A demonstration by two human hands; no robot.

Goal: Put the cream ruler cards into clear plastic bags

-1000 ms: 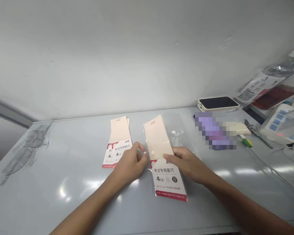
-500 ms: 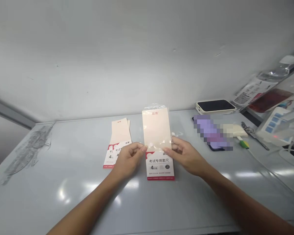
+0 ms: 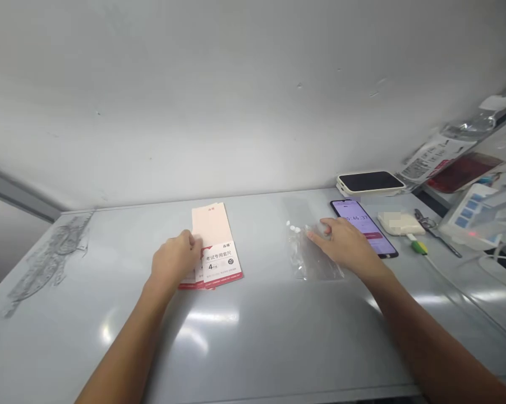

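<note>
A fanned pile of ruler set packets (image 3: 221, 261), pale pink above with white and red printed fronts, lies left of centre on the table. My left hand (image 3: 173, 261) has its fingers curled against the left edge of the pile; the fingertips are partly hidden. To the right lie clear plastic bags (image 3: 301, 258) with small white round snaps. Above their right part is my right hand (image 3: 341, 244), thumb and forefinger spread, with no packet in it. Whether its fingertips touch the plastic is unclear.
A phone with a lit timer screen (image 3: 360, 224) lies behind my right hand. Another phone (image 3: 371, 182) rests near the wall. Farther right are a cream-coloured charger (image 3: 398, 223), a white cable (image 3: 455, 289), keys (image 3: 425, 220) and a plastic bottle (image 3: 446, 146).
The packet both hands held at centre now lies on the pile at left. My left hand moved left with it; my right hand moved right, over the plastic bags.
</note>
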